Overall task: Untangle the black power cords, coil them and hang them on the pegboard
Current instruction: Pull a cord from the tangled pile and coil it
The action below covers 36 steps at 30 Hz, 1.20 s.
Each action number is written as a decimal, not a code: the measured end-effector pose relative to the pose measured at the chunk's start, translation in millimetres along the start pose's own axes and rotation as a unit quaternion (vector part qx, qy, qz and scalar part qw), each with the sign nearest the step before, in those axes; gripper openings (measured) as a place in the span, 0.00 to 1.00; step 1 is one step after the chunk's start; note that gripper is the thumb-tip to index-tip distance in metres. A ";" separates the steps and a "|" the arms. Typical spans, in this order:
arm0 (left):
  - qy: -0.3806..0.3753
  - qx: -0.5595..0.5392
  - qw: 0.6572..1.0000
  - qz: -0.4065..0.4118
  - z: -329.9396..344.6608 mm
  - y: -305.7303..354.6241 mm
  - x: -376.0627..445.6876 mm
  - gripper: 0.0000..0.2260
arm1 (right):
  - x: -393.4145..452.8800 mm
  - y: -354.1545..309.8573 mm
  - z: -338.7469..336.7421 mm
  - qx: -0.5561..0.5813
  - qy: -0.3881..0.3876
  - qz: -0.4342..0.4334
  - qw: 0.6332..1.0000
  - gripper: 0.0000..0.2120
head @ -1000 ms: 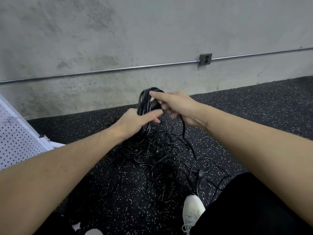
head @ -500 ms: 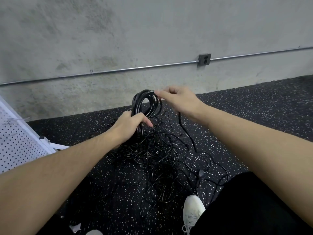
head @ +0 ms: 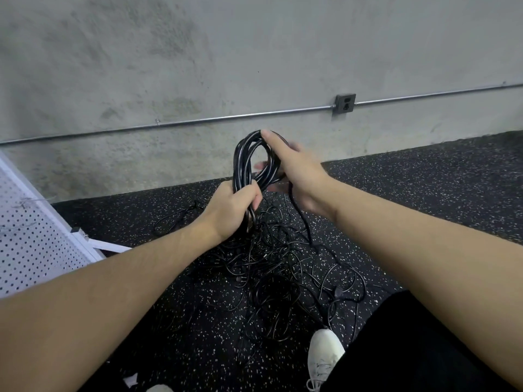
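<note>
1. Coiling step in hand, head view: left hand (head: 235, 210) is clenched round the bottom of a half-made coil (head: 249, 162) of black cord, held upright above the floor.
2. Right hand (head: 294, 171) lies against the coil's right side, index finger at the top of the loop; fingers partly hidden and blurred, so whether it clasps the strands cannot be told.
3. One strand (head: 300, 219) drops from under the right hand into the tangled pile (head: 271, 273) on the speckled floor (head: 424, 193), just ahead of a white shoe (head: 322, 352).
4. Pegboard (head: 31, 244) stands at the left edge, well apart from the coil.
5. Judgement: early; most cord is not yet sorted.
6. Next move likely needs slack drawn up from the pile and laid as another loop without dragging knots along.
</note>
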<state>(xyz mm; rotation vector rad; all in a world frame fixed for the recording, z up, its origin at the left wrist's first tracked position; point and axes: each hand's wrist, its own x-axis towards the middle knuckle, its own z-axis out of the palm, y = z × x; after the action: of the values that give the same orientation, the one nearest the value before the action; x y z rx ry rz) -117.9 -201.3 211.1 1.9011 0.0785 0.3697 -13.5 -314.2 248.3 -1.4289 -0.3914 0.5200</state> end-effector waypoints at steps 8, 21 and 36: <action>-0.019 -0.034 0.999 -0.035 5.6 -4.4 2.1 0.11 | 5.2 3.0 17.5 0.094 -0.017 0.069 0.993 0.19; -0.053 -0.247 0.952 -0.170 8.6 -3.8 1.5 0.12 | 2.7 9.9 4.9 0.025 -0.051 0.073 0.996 0.33; 0.135 -0.335 0.919 -0.158 -9.2 2.9 16.3 0.16 | -5.6 43.4 -28.6 -0.348 -0.413 0.140 0.830 0.11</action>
<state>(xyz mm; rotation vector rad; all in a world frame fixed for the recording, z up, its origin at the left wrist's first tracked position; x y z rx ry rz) -105.5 -190.2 220.2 1.1268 0.3887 0.3753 -6.9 -338.3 202.3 -1.9201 -1.1655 1.3487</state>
